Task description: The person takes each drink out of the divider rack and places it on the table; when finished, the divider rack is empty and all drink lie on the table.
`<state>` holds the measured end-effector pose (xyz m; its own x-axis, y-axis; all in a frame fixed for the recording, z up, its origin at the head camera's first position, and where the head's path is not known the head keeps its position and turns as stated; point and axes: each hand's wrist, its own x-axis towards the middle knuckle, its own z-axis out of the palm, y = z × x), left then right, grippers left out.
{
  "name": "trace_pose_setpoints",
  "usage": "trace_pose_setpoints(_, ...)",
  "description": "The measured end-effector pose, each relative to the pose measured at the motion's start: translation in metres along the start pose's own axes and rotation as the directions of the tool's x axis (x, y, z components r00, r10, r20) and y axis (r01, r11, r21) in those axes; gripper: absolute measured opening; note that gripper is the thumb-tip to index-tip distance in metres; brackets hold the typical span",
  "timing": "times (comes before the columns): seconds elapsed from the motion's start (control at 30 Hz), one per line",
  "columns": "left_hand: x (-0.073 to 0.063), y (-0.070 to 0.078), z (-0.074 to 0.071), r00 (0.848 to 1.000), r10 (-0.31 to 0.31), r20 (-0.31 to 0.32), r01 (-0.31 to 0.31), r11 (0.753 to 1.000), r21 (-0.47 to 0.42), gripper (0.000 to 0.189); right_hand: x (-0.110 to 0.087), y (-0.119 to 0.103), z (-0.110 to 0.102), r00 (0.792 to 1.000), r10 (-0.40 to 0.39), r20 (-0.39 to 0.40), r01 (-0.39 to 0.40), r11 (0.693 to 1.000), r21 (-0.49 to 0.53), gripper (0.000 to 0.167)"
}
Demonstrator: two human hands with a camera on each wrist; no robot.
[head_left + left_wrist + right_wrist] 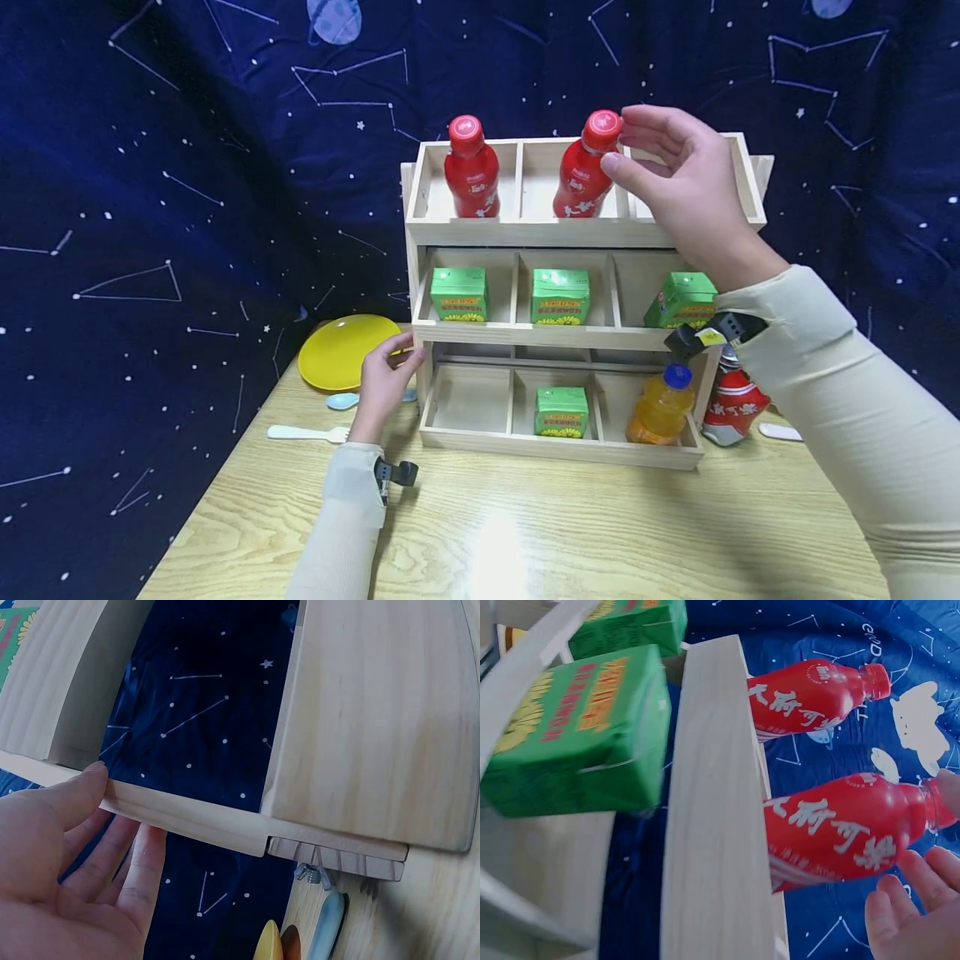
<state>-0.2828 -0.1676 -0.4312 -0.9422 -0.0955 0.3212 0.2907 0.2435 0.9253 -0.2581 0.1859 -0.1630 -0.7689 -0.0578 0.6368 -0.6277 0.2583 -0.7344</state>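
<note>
A three-tier wooden rack (570, 336) stands on the table. My left hand (384, 385) grips its left upright, thumb on one side and fingers on the other, as the left wrist view shows close up. On the top tier stand two red cola bottles; the left one (472, 179) is in the left compartment, the other (583, 177) in the middle. My right hand (686, 171) is at that middle bottle, fingers loosely bent and spread. Its thumb (949, 791) overlaps the red cap, and its other fingertips lie close by the bottle's shoulder.
Green boxes (560, 297) sit on the middle tier, one per compartment. The bottom tier holds another green box (562, 412) and an orange drink bottle (662, 406). A yellow plate (337, 354), a white fork (307, 432) and a blue spoon (342, 401) lie left; a red container (735, 408) is right.
</note>
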Motion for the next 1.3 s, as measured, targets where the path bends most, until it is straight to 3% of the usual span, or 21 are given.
trace_pose_setpoints(0.23,0.001,-0.003,0.002,1.000,-0.015,0.008,0.015,1.000,0.001,0.038,0.016,0.001,0.016,1.000,0.004,0.024,-0.005,0.998,0.059,0.043)
trace_pose_setpoints(0.53,0.000,-0.002,0.003,1.000,-0.020,0.005,0.020,1.000,0.007,0.038,0.016,0.007,0.020,0.992,-0.098,-0.081,0.101,0.994,0.040,0.032)
trace_pose_setpoints(0.73,0.000,-0.003,0.002,1.000,-0.025,0.000,0.025,1.000,0.005,0.038,0.014,-0.005,0.016,0.983,-0.148,-0.107,0.147,0.989,-0.013,0.031)
trace_pose_setpoints(1.03,0.000,-0.002,0.000,1.000,-0.011,0.003,0.011,1.000,0.004,0.038,-0.001,-0.042,0.002,0.969,-0.214,-0.126,0.197,0.971,-0.133,0.033)
trace_pose_setpoints(1.3,0.001,-0.002,0.000,1.000,-0.020,0.002,0.020,1.000,0.008,0.039,-0.032,-0.049,-0.018,0.974,-0.180,-0.134,0.153,0.970,-0.190,0.033)
